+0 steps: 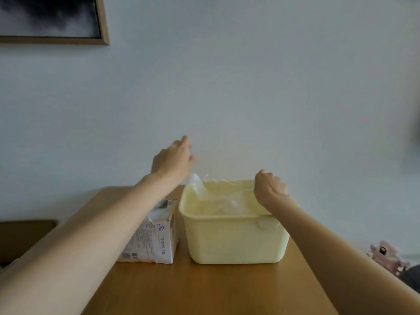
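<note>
A pale yellow plastic bin (234,239) stands on the wooden table (204,289). A clear plastic bag (225,201) lies crumpled inside it and over its rim. My right hand (269,187) is curled at the bin's right rim and grips the bag's edge there. My left hand (172,160) is raised above the bin's back left corner, back of the hand toward me. A peak of the bag rises up to just under that hand. Its fingers are mostly hidden, so I cannot tell whether they hold the plastic.
A white cardboard box of disposable gloves (154,237), torn open on top, stands against the bin's left side under my left forearm. The wall is close behind the table. A framed picture (52,19) hangs at the upper left. Pink objects (386,255) lie off the table's right edge.
</note>
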Demonstrator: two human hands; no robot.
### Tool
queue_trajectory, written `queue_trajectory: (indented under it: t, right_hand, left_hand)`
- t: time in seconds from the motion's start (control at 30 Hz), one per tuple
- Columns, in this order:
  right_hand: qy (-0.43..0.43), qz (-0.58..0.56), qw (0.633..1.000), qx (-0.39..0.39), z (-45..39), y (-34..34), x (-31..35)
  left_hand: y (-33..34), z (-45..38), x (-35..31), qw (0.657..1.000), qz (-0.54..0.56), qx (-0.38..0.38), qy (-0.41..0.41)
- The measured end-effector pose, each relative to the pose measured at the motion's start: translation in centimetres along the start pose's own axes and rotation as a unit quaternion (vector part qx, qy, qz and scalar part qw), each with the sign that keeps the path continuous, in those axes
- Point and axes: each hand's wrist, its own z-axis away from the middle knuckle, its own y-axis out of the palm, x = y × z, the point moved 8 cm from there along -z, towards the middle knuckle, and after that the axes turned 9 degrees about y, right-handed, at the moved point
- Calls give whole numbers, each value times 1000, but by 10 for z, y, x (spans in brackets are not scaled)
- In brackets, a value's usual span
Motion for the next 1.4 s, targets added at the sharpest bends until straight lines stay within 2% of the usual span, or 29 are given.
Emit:
queue_trajectory:
  t: [0.03,0.1,0.17,0.23,0.3,0.37,0.4,0.43,0.47,0.53,0.57,0.6,0.67,0.77,0.87,0.93,1.03,1.1,1.17,1.27,1.33,1.4]
  right_hand:
    - [-4,10,1000,6,0,1,2]
    - [-8,23,1000,19,0,5,6]
    - [-9,36,998,47,0,11,7]
    - [-19,55,996,69,-1,13,5]
    - [-49,74,995,40,1,0,8]
    - [-105,78,991,-27,5,-19,21]
    - [-148,62,986,-35,9,-23,30]
    - [-192,52,980,5,13,-16,39]
    - [-218,51,970,95,18,-1,45]
    - [-159,69,926,336,31,47,35]
    - [-110,91,905,400,33,64,24]
    - [-71,108,901,413,29,72,15]
    - [-34,139,910,390,22,77,7]
    - [-87,155,911,372,21,67,14]
    - [-152,96,928,327,31,38,45]
    - [-183,26,946,266,34,15,74]
    - [-236,-82,950,186,47,-14,125]
    - [-266,-183,929,182,62,-23,154]
    - [-274,-252,906,201,74,-21,173]
    - [-303,-243,900,197,91,-14,195]
    - [-336,-209,904,164,99,-11,203]
    - [-361,-189,901,150,104,-7,206]
  left_hand:
    - [10,-3,-19,997,55,27,43]
    - [48,0,-55,971,131,167,107]
    - [94,17,-71,924,120,342,120]
    - [128,35,-66,874,60,472,97]
    - [143,44,-60,846,20,524,96]
    - [147,44,-59,840,15,534,97]
    - [150,42,-58,836,14,539,97]
    - [153,43,-57,831,11,547,99]
    - [158,44,-53,824,5,559,95]
    - [167,50,-43,805,-9,591,59]
    - [169,52,-37,801,-19,598,33]
    - [169,53,-32,802,-30,596,12]
    - [164,53,-30,816,-29,578,10]
    - [149,39,-55,850,80,515,78]
    - [101,22,-50,892,211,390,84]
    - [61,16,-29,917,265,290,70]
    - [14,16,26,968,220,120,24]
    - [-2,25,65,978,197,53,-31]
    - [0,38,95,968,220,87,-83]
    - [8,58,113,959,210,166,-94]
    - [7,62,117,968,188,143,-90]
    - [3,63,120,976,172,87,-100]
